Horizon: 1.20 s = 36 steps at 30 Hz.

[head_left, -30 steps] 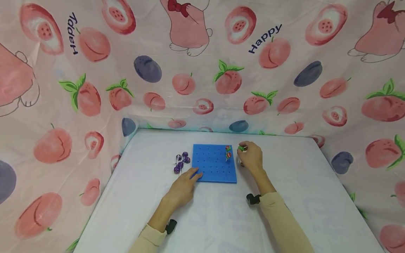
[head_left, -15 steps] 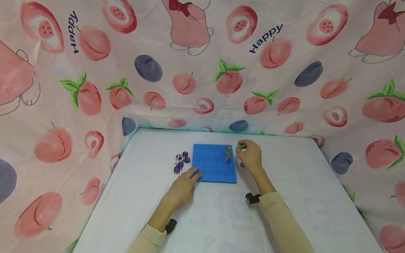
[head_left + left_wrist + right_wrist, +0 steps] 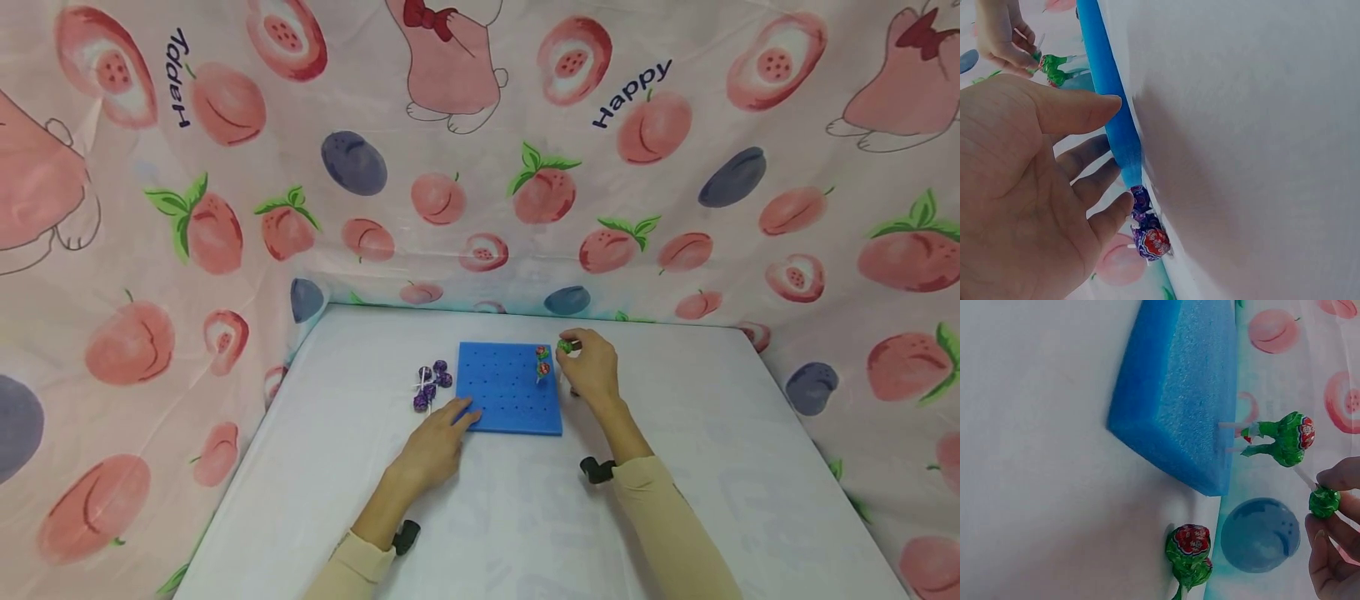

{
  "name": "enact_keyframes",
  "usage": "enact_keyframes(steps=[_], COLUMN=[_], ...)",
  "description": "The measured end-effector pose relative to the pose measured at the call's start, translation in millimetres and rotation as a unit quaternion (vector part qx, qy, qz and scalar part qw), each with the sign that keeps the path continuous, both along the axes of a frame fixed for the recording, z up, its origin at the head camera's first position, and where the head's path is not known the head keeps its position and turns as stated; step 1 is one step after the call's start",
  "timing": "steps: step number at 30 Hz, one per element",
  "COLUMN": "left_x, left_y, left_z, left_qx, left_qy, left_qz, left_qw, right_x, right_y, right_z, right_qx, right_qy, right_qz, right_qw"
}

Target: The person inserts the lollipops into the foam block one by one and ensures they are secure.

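My right hand (image 3: 596,367) pinches a green-wrapped lollipop (image 3: 1324,501) by its candy end, just off the right edge of the blue foam board (image 3: 502,387). In the right wrist view its white stick points away from the fingers, toward two green-and-red lollipops (image 3: 1294,434) that stand with their sticks in the board. My left hand (image 3: 433,446) rests at the board's near left corner, fingers spread and thumb (image 3: 1094,109) against the board's side. Small holes in rows cover the board's top.
Several purple lollipops (image 3: 422,402) lie in a loose pile left of the board. Green lollipops (image 3: 1188,544) lie on the white table (image 3: 675,467) by its right side, partly hidden by my right hand in the head view. Fruit-printed cloth (image 3: 450,275) hangs behind.
My right hand has shifted slightly left and up, carrying the green lollipop closer to the board's right edge. The left hand stays where it was on the board.
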<state>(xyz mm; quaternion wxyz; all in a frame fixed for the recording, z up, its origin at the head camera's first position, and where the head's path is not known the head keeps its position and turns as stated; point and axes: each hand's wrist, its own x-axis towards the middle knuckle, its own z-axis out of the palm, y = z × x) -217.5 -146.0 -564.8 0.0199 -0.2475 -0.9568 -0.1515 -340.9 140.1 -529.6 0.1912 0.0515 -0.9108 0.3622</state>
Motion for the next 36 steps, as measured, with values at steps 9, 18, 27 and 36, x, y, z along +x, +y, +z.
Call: enact_keyframes(steps=[9, 18, 27, 36], left_x=[0.0, -1.4, -1.7, -0.8], left_y=[-0.3, -0.9, -1.1, -0.9], left_z=[2.7, -1.2, -3.2, -3.0], left_qx=[0.002, -0.003, -0.001, -0.002], left_qy=[-0.009, -0.005, -0.002, -0.004], left_qz=[0.002, 0.000, 0.003, 0.005], left_qw=[1.0000, 1.0000, 1.0000, 1.0000], right_x=[0.5, 2.0, 1.8, 1.7], right_y=[-5, -9, -15, -18], right_z=[5.8, 9.0, 12.1, 10.8], right_qx=[0.003, -0.004, 0.003, -0.006], right_qy=[0.027, 0.030, 0.022, 0.027], right_qz=[0.012, 0.050, 0.071, 0.080], right_qw=[0.9996, 0.9983, 0.9972, 0.9965])
